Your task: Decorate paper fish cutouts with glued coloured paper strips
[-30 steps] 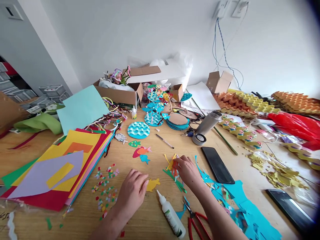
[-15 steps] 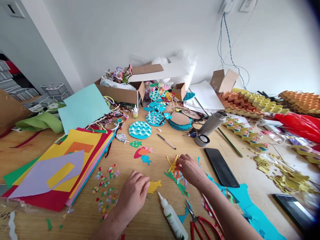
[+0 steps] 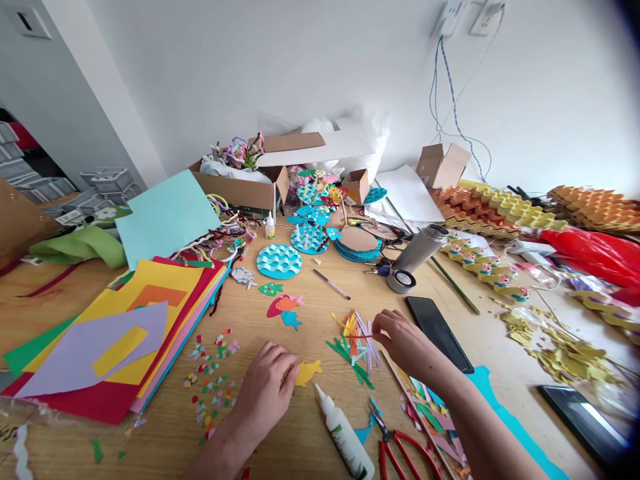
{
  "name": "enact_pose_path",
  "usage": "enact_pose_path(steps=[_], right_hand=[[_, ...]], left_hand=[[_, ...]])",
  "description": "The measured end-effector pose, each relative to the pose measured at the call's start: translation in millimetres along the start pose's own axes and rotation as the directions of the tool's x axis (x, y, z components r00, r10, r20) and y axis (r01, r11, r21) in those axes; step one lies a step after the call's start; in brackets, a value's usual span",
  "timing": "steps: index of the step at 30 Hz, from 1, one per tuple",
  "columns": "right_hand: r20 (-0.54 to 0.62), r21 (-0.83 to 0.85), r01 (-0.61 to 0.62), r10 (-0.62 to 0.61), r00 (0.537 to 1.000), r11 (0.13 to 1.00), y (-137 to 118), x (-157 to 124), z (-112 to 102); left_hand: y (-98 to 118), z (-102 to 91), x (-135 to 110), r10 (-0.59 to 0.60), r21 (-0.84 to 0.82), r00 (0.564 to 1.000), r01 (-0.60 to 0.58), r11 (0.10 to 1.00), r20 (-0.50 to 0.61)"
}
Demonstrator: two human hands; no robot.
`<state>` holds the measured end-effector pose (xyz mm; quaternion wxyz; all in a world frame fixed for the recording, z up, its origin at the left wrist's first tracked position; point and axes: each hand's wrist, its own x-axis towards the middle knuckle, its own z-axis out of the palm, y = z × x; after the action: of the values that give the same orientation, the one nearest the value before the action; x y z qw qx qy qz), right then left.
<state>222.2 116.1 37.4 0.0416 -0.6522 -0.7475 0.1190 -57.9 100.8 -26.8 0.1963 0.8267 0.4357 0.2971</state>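
My left hand [image 3: 269, 379] rests on the table, thumb and forefinger closed on the left end of a yellow paper fish [image 3: 309, 373]. My right hand [image 3: 400, 339] is pinched at the right end of a thin red paper strip [image 3: 361, 337], over a loose pile of coloured strips. Green strips [image 3: 349, 360] and purple strips [image 3: 371, 347] lie in that pile. Just below the fish is a white glue bottle [image 3: 345, 432], its nozzle pointing at it. Farther up sit a blue paper fish [image 3: 291, 320], an orange one [image 3: 289, 304] and a green one [image 3: 271, 289].
Red-handled pliers [image 3: 400, 447] and a thin wooden stick [image 3: 411, 403] lie near my right forearm. A black phone [image 3: 437, 333], a steel flask [image 3: 420, 253] and its lid [image 3: 401, 281] are beyond. Coloured sheets [image 3: 165, 273] are stacked left, beside paper dots [image 3: 213, 387].
My right hand has moved right from the strip pile, with the red strip now showing at its fingertips. My left hand stays at the yellow fish.
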Motion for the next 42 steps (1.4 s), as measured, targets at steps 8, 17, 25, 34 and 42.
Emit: enact_pose_path(steps=[8,17,25,34,42], right_hand=[[-0.019,0.353,-0.233,0.256,0.967,0.906,-21,-27,-5],[0.449,0.894,-0.426,0.261,0.855,-0.141,-110,-67,47],[0.574,0.810,-0.479,0.295,0.763,-0.337,-159,-79,85],[0.556,0.829,-0.457,0.395,0.731,-0.321,-173,-77,87],[0.540,0.841,-0.464,0.418,0.730,-0.278,-173,-75,96]], left_hand=[[3,-1.9,1,-0.017,-0.056,1.000,0.016,0.998,-0.021],[1,-9.2,1,-0.037,-0.085,0.982,0.022,0.996,-0.185],[4,-20.7,0,-0.065,-0.074,0.992,0.057,0.996,-0.104],[8,-31.7,-4,-0.129,0.096,0.991,0.127,0.987,0.017],[14,-35.1,-6,-0.039,-0.100,0.988,0.054,0.994,0.148]])
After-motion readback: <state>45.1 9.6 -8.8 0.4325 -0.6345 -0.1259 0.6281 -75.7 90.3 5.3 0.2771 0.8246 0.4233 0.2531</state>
